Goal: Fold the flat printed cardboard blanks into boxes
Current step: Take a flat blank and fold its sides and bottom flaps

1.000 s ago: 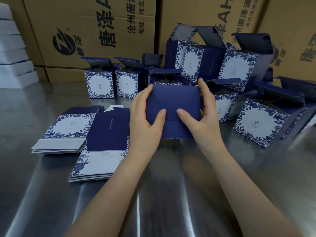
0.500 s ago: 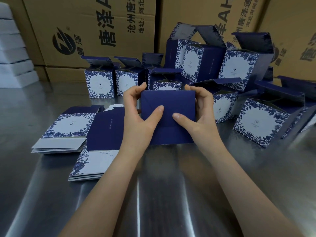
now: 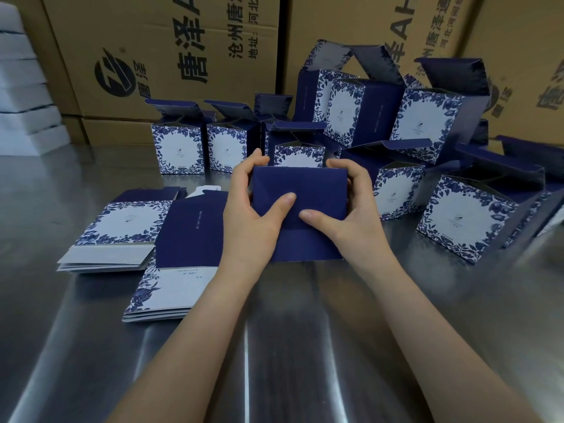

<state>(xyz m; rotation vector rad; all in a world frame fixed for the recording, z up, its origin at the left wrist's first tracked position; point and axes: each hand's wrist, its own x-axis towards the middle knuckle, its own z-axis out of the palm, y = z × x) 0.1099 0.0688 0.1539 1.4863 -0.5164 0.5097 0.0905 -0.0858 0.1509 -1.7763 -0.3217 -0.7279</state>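
Both hands hold one navy box (image 3: pixel 300 190): the left hand (image 3: pixel 248 221) and the right hand (image 3: pixel 351 218) grip its sides, thumbs pressing its folded base. Flat blanks (image 3: pixel 180 239) lie on the bench (image 3: pixel 274 346) just left of the left hand.

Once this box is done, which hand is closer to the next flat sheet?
Probably the left hand: the stacks of flat blanks lie beside it; the right hand is across the box.
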